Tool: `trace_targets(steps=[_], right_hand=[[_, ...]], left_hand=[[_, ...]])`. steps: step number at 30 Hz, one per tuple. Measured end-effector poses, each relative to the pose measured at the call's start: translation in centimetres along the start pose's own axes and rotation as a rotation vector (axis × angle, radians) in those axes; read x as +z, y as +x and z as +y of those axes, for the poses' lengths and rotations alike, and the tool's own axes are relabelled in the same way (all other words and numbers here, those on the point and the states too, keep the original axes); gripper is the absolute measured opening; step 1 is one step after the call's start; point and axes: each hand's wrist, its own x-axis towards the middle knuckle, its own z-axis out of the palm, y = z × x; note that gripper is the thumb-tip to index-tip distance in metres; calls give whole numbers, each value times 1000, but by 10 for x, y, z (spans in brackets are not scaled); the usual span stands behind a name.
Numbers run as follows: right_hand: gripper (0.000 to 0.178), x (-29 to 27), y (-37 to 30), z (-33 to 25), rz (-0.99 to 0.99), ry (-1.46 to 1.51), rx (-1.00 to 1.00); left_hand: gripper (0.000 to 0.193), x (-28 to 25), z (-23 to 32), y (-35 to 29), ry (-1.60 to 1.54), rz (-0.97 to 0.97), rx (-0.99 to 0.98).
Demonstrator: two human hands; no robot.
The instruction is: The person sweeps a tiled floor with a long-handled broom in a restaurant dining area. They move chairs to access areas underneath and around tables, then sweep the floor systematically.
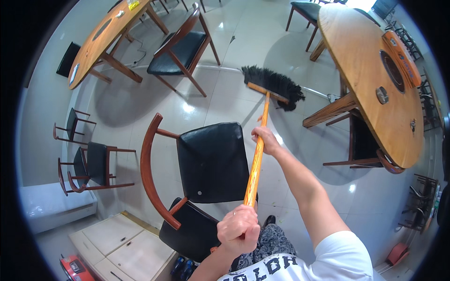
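Observation:
I hold a broom with an orange-striped wooden handle (253,180) and a wide head of black bristles (276,84). My left hand (239,229) is closed round the top end of the handle, close to my body. Farther down the handle, my right hand (266,139) grips it with the arm stretched forward. The bristles rest on the pale tiled floor (225,105) ahead, between the tables. Just left of the handle stands a chair with a black seat (213,161) and a curved wooden back.
A round-ended wooden table (347,42) stands at the right, with a chair (365,140) under its edge. Another table (91,47) and a black-seated chair (180,51) are at the far left. Several chairs line the left wall. A white cabinet (124,246) sits at the lower left.

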Motion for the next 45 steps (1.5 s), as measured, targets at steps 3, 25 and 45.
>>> trace_targets(steps=[3,25,45], right_hand=[[12,-13,-30,-35,13,197,140],[10,-62,-572,-301,151,458,639],[9,-115,-529,-316,264,184,694]], left_hand=[[23,6,48,14,-75,-89,50],[14,117,287,-168,-420,-742,130],[20,92,234,-81,-677,-569,-154]])
